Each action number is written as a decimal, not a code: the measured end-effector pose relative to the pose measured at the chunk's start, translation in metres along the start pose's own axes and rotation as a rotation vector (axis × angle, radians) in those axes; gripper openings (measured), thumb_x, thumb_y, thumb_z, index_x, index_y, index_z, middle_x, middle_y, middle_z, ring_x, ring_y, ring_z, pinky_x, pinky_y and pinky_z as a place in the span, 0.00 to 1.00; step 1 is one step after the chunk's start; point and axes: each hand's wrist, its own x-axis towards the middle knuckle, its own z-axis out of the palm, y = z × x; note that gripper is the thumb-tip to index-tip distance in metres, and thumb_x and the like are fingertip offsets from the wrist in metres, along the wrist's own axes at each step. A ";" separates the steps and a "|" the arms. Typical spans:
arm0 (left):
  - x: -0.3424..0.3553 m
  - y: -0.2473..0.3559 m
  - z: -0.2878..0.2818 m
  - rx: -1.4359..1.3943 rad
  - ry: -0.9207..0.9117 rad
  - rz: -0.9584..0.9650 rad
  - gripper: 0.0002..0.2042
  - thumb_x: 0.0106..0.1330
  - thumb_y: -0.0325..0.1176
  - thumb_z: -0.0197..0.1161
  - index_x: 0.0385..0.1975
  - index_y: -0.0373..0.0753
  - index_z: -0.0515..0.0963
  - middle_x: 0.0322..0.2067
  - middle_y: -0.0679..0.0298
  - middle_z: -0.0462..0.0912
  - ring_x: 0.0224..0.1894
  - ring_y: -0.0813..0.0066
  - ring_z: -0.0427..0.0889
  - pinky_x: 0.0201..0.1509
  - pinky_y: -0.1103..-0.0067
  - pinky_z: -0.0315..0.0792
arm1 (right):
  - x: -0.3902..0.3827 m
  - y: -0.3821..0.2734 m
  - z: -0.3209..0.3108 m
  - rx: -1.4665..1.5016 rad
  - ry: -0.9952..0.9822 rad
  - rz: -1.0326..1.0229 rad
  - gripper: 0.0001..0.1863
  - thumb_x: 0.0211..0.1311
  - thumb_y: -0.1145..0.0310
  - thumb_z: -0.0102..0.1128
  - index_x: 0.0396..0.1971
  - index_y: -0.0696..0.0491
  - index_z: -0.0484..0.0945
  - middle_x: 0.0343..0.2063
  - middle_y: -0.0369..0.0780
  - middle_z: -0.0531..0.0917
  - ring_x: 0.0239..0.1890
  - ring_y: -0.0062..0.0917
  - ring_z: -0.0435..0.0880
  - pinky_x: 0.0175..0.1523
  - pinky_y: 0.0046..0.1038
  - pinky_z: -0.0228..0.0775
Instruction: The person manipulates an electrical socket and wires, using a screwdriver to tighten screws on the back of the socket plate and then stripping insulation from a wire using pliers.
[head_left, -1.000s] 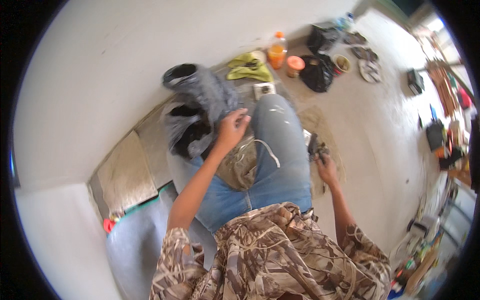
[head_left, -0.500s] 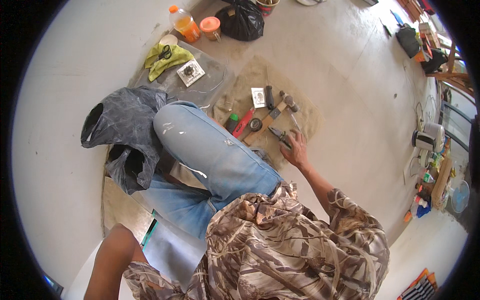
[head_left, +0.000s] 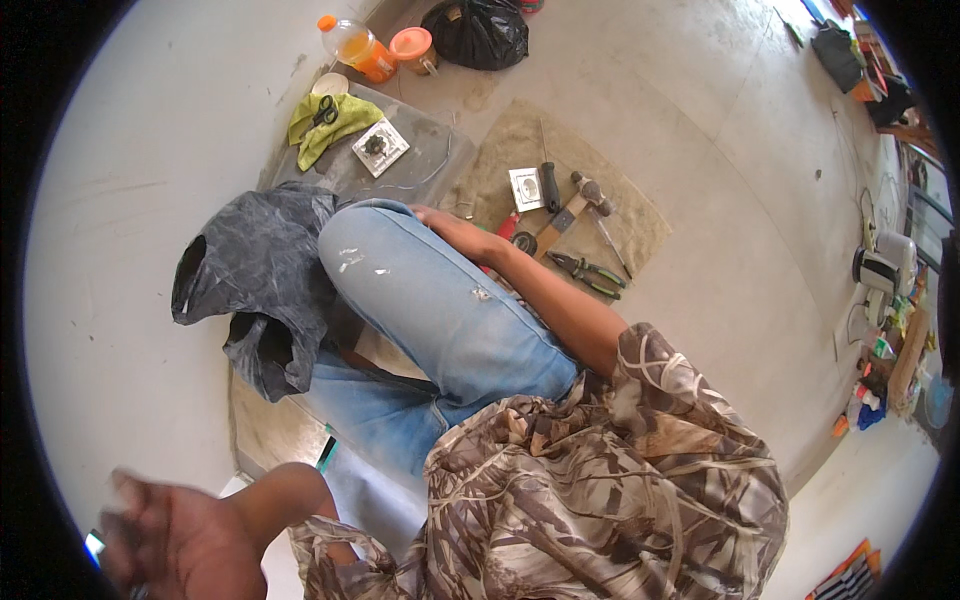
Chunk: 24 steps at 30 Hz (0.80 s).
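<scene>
My left hand (head_left: pixel 190 540) is raised at the lower left, its bare palm showing. Its fingers are blurred but look apart, and I see nothing in them. My right hand (head_left: pixel 452 230) is by the far side of my bent knee, fingers hidden behind the jeans (head_left: pixel 440 300). Nearby on the brown mat (head_left: pixel 630 205) are pliers (head_left: pixel 588 273) with black and green handles, a hammer (head_left: pixel 570 215), a black-handled screwdriver (head_left: pixel 550 187), a thin screwdriver (head_left: pixel 612 245), a black tape roll (head_left: pixel 524 243), a partly covered red tool (head_left: pixel 508 226) and a square white plate (head_left: pixel 525 189).
A grey board (head_left: pixel 425 135) by the wall carries a yellow-green cloth (head_left: pixel 335 125), scissors (head_left: pixel 328 110) and a white socket-like fitting (head_left: pixel 380 147). Beyond are an orange drink bottle (head_left: pixel 358 48), a lidded cup (head_left: pixel 413 50) and a black bag (head_left: pixel 475 35). A dark plastic bag (head_left: pixel 262 250) lies left of my knee.
My right hand has left the pliers, which now lie on the mat, and moved left to behind my knee. My left hand has come into view at the lower left.
</scene>
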 end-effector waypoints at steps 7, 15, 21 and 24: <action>-0.054 -0.014 -0.030 0.736 -0.248 -0.273 0.35 0.74 0.60 0.31 0.54 0.33 0.75 0.39 0.48 0.83 0.44 0.52 0.82 0.47 0.57 0.73 | -0.172 0.007 -0.019 -0.083 -0.068 0.524 0.32 0.73 0.47 0.43 0.70 0.49 0.60 0.66 0.44 0.66 0.64 0.33 0.70 0.65 0.36 0.63; -0.088 0.000 -0.028 0.954 0.046 -0.455 0.36 0.73 0.60 0.38 0.35 0.31 0.84 0.34 0.52 0.86 0.37 0.60 0.84 0.41 0.70 0.76 | -0.176 -0.076 -0.018 -0.140 0.048 0.175 0.13 0.65 0.64 0.61 0.43 0.58 0.78 0.40 0.37 0.79 0.41 0.24 0.78 0.46 0.29 0.71; -0.048 -0.008 -0.046 0.830 -0.170 -0.412 0.17 0.74 0.42 0.52 0.46 0.34 0.80 0.39 0.56 0.86 0.43 0.60 0.84 0.49 0.70 0.75 | -0.116 -0.242 0.044 0.063 -0.473 -0.656 0.13 0.64 0.65 0.62 0.42 0.58 0.77 0.35 0.38 0.77 0.38 0.25 0.76 0.43 0.29 0.70; -0.042 0.004 -0.052 0.816 -0.161 -0.454 0.17 0.74 0.40 0.52 0.47 0.33 0.80 0.38 0.57 0.86 0.43 0.59 0.84 0.49 0.70 0.75 | -0.097 -0.279 0.076 0.023 -0.601 -0.689 0.12 0.64 0.65 0.61 0.41 0.58 0.77 0.34 0.38 0.78 0.37 0.24 0.77 0.42 0.28 0.70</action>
